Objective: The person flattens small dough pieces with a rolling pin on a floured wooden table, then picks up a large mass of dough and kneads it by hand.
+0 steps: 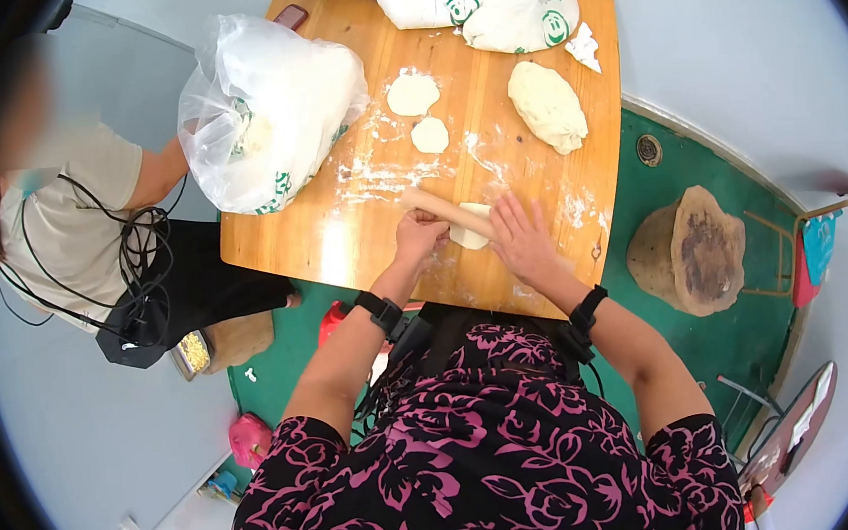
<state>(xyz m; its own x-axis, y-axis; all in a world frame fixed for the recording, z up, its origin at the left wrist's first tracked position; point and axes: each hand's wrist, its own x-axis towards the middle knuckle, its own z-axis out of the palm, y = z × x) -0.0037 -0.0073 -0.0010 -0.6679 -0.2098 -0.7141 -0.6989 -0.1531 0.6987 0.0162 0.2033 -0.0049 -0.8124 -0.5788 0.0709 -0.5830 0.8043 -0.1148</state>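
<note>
A wooden rolling pin (pixel 445 211) lies slantwise across a flattened round of dough (pixel 469 236) near the table's front edge. Its right end is under my right hand (pixel 525 239), which presses on it with the fingers stretched out and apart. At the left side of the same round, my left hand (pixel 422 235) is closed, with thumb and fingertips pinching the dough's edge. Two more flat dough rounds lie farther back, a larger one (pixel 413 93) and a smaller one (pixel 430 135). To the right rests a thick oval lump of dough (pixel 547 106).
Flour dusts the wooden table (pixel 322 235). A large plastic bag (pixel 268 113) stands at its left, beside a person (pixel 81 207) with coiled cables. White bags (pixel 521 16), crumpled tissue (pixel 583 48) and a phone (pixel 291 16) lie at the back. A wooden stump (pixel 692 249) stands on the right.
</note>
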